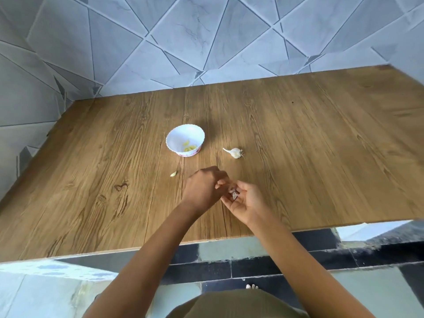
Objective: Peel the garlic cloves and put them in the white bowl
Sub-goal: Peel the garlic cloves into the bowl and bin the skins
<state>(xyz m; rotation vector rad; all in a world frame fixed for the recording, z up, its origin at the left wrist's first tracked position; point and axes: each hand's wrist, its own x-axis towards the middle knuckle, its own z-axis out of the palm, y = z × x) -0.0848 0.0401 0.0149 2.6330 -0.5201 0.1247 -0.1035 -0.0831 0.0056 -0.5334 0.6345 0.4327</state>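
Both clamped on garlic clove (234, 194): right grip (246, 200), left grip (203, 189). Beyond grips, leftward: white bowl (185, 140). Likely fault: loosened clove squirting out, rolling off counter (321, 157) edge nearside of grips.

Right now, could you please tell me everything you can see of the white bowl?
The bowl is small, white and round with a scalloped rim and a pinkish printed band near its base; it looks like plastic or ceramic. It stands upright on the wooden table, holding a few yellowish peeled cloves. Nothing else touches it; the garlic bulb lies apart to its right.
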